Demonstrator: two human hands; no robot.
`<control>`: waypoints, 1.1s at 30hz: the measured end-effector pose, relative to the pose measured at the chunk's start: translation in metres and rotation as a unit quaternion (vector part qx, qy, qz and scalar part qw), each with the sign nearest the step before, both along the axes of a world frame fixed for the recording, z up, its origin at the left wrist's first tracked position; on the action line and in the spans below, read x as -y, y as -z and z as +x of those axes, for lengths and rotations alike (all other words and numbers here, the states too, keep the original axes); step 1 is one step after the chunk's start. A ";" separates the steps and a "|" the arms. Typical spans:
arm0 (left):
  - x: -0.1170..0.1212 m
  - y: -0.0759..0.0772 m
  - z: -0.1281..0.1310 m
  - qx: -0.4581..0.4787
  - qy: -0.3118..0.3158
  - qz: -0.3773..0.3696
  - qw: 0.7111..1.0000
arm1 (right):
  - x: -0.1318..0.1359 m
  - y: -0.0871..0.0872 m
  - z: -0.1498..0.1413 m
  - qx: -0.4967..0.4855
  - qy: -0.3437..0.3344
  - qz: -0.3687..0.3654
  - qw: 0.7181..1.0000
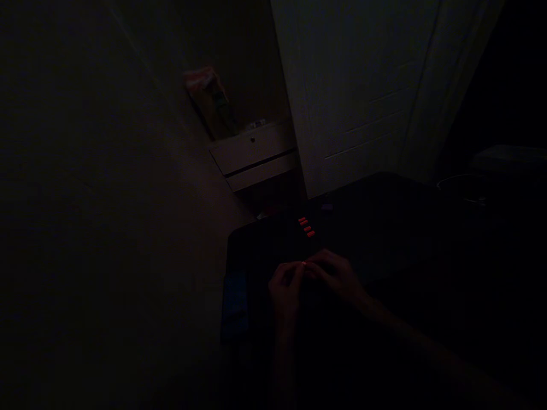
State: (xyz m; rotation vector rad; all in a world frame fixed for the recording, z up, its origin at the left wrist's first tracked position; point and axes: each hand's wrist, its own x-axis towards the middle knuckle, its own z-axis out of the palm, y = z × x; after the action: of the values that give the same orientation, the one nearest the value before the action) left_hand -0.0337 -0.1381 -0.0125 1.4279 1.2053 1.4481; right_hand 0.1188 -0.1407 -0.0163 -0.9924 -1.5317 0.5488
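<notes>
In near darkness, my left hand (286, 283) and my right hand (335, 270) meet fingertip to fingertip over a dark tabletop (384, 228). Both are closed in a pinch. A tiny reddish-bright spot (303, 263) shows between the fingertips; it is too small and dim to name. Just beyond the hands, several short red glowing bars (307, 228) stand in a slanting row on the table. What they belong to is lost in the dark.
A dark flat panel with a bluish sheen (235, 304) lies at the table's left edge. A small dark object (327, 208) sits near the far edge. Behind are a pale drawer unit (256, 151) with a colourful bag (211, 99) on top, and a white panelled door (354, 91).
</notes>
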 end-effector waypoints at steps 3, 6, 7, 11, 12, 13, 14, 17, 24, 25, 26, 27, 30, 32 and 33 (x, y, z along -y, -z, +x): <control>0.000 -0.001 0.000 0.006 0.002 0.005 1.000 | 0.000 -0.001 0.000 -0.003 -0.004 0.005 1.000; -0.001 -0.001 0.000 0.010 0.007 0.004 1.000 | 0.000 -0.001 0.000 -0.007 -0.012 0.002 1.000; -0.001 -0.001 0.000 0.010 0.008 0.004 1.000 | 0.000 -0.001 0.000 -0.009 -0.014 0.001 1.000; -0.002 -0.001 -0.001 0.006 0.015 0.003 1.000 | 0.001 0.000 0.000 -0.013 -0.015 0.002 1.000; -0.002 -0.001 -0.001 0.005 0.017 0.004 1.000 | 0.001 0.000 0.000 -0.014 -0.017 0.001 1.000; -0.001 -0.001 -0.001 0.005 0.017 0.005 1.000 | 0.001 -0.001 0.000 -0.016 -0.020 -0.001 1.000; -0.001 -0.001 -0.001 0.006 0.014 0.005 1.000 | 0.001 -0.001 0.000 -0.018 -0.022 -0.001 1.000; -0.001 -0.001 -0.001 0.009 0.004 0.001 1.000 | 0.002 -0.003 0.000 -0.020 -0.033 -0.004 0.999; 0.001 -0.003 0.000 -0.001 -0.012 -0.003 1.000 | 0.004 -0.007 0.000 -0.015 -0.036 -0.004 0.999; 0.001 -0.003 0.000 -0.002 -0.013 -0.003 1.000 | 0.004 -0.006 0.000 -0.014 -0.035 -0.004 0.999; 0.001 -0.003 0.000 -0.002 -0.015 -0.002 1.000 | 0.004 -0.006 0.000 -0.015 -0.036 -0.005 0.999; 0.001 -0.003 0.000 -0.002 -0.016 -0.001 1.000 | 0.004 -0.006 0.000 -0.017 -0.035 -0.006 0.999; 0.001 -0.001 0.000 -0.001 -0.011 0.005 1.000 | 0.003 -0.005 0.000 -0.028 -0.037 -0.014 0.999; 0.000 -0.001 0.000 0.003 -0.009 0.008 1.000 | 0.002 -0.005 0.000 -0.035 -0.044 -0.019 0.998; 0.000 -0.001 0.000 0.005 -0.007 0.009 1.000 | 0.002 -0.004 0.000 -0.038 -0.046 -0.022 0.998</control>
State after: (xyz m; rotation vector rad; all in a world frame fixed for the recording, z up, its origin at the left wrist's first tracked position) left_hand -0.0342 -0.1384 -0.0113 1.4256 1.2016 1.4762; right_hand 0.1188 -0.1425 -0.0122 -0.9272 -1.5093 0.6811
